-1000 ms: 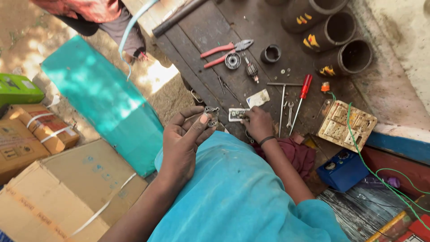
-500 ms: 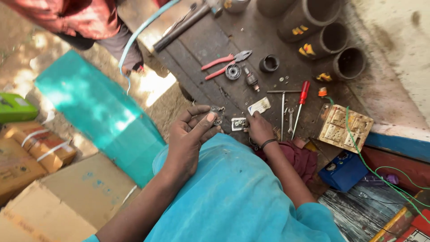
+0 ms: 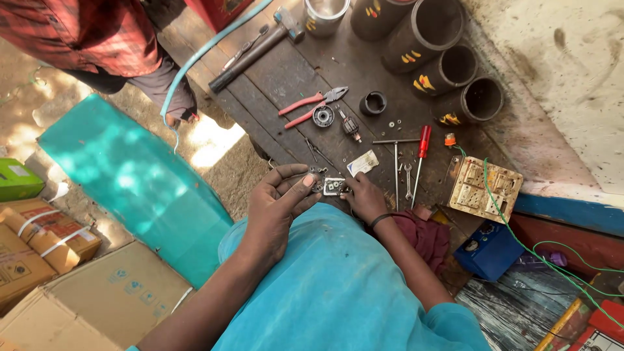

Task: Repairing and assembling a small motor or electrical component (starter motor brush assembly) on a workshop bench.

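3 brown cardboard boxes [image 3: 71, 286] crowd the ground at lower left, 2 bound with white straps. A green box [image 3: 16, 181] sits at the left edge. A small white card [image 3: 362, 163] lies near the workbench's front edge.

Single head-worn view: looks steeply down from above the person's own hands, close range, facing the dark wooden tabletop [image 3: 286, 78] and surrounding ground.

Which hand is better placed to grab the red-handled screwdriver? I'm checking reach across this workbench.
Probably the right hand. It rests by the small metal part, on the same side as the red-handled screwdriver. The left hand sits farther away, across the part.
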